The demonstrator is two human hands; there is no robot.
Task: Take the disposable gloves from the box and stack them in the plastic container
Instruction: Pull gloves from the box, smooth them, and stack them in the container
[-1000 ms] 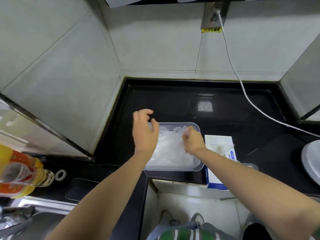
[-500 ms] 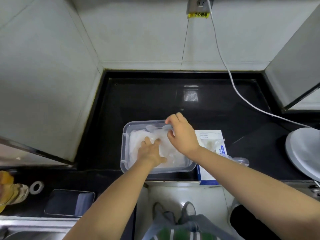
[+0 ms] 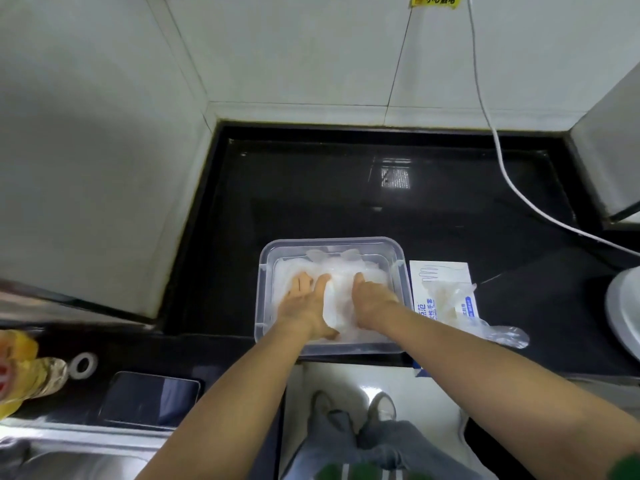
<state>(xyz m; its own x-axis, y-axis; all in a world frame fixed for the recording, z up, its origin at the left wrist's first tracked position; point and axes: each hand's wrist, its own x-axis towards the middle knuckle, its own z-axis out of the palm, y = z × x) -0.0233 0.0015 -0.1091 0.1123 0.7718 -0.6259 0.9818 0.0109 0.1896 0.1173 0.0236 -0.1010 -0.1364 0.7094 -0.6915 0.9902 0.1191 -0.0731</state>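
A clear plastic container (image 3: pixel 265 282) stands at the counter's front edge, holding a pile of translucent disposable gloves (image 3: pixel 337 268). My left hand (image 3: pixel 304 303) lies flat on the pile's left side with its fingers spread. Beside it, my right hand (image 3: pixel 372 296) presses down on the right side of the pile. The white and blue glove box (image 3: pixel 440 271) lies just right of the container, with a loose glove (image 3: pixel 505 336) hanging out of its opening toward the front.
A white cable (image 3: pixel 498 157) runs down the back wall across the black counter (image 3: pixel 311 188). A phone (image 3: pixel 149 400) and a tape roll (image 3: pixel 83 365) lie at the front left beside an oil bottle (image 3: pixel 24 368). A white round appliance (image 3: pixel 623 317) sits far right.
My left hand came down from above the container onto the gloves. My right hand moved from the container's far rim onto the pile. Both now press on it side by side.
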